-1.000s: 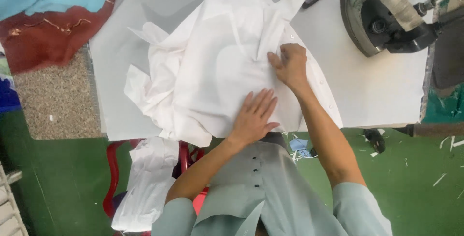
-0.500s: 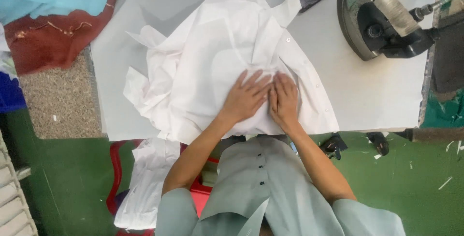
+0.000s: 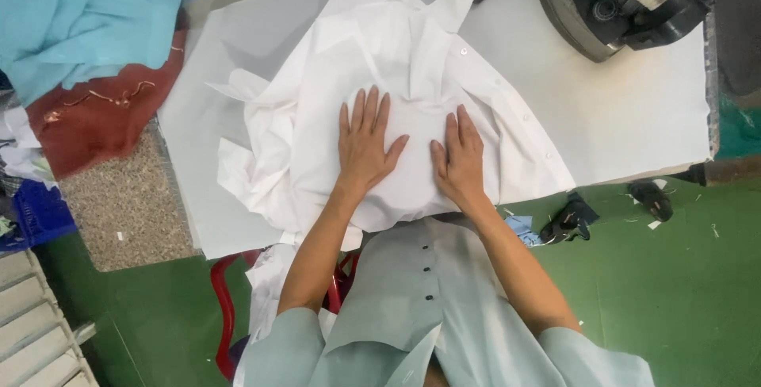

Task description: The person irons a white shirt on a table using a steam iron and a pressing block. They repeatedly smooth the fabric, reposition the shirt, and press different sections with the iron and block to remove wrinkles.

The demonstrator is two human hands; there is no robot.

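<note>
One white shirt point(image 3: 396, 78) is lying crumpled on the white ironing table point(image 3: 618, 109). Two hands are pressing flat on it, gripping nothing: the left hand point(image 3: 364, 143) with fingers spread, the right hand point(image 3: 460, 159) beside it. One iron point(image 3: 610, 2) is sitting near the table's far right corner; one dark pad, perhaps, is lying beside it.

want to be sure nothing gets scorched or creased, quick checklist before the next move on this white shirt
1. Both hands flat on the white shirt: ok; left hand and right hand press it, palms down.
2. Iron clear of the fabric: ok, parked at the far right of the ironing table.
3. Shirt smooth: not ok, bunched folds on the left.
4. Shirt fully on the table: not ok, the near edge hangs over.
5. Iron hot: cannot tell.
</note>
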